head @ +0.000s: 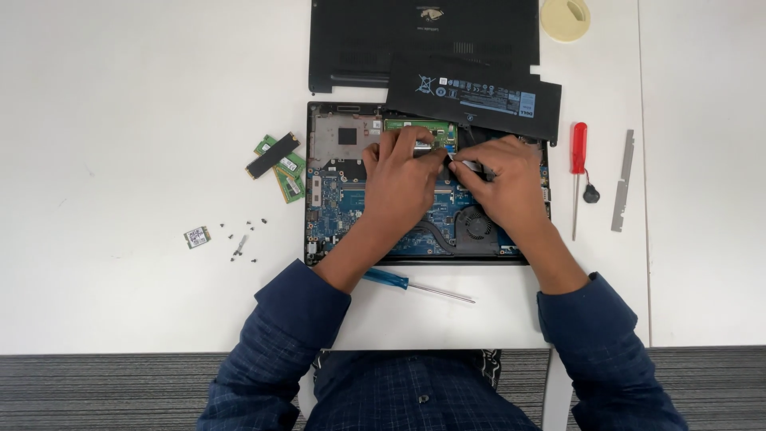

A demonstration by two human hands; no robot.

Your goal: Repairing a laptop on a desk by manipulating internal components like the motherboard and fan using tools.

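Observation:
An opened laptop lies on the white table with its blue circuit board and fan exposed. My left hand rests over the board's middle, fingertips pinching a small part near the top edge. My right hand sits beside it over the right half, fingers pinched on a thin flat cable or strip between the two hands. What exactly the left fingers grip is hidden. A black battery pack lies tilted across the laptop's top right corner.
The black bottom cover lies behind the laptop. Memory sticks, a small card and several loose screws lie left. A blue screwdriver is in front; a red screwdriver, coin cell, metal strip and tape roll right.

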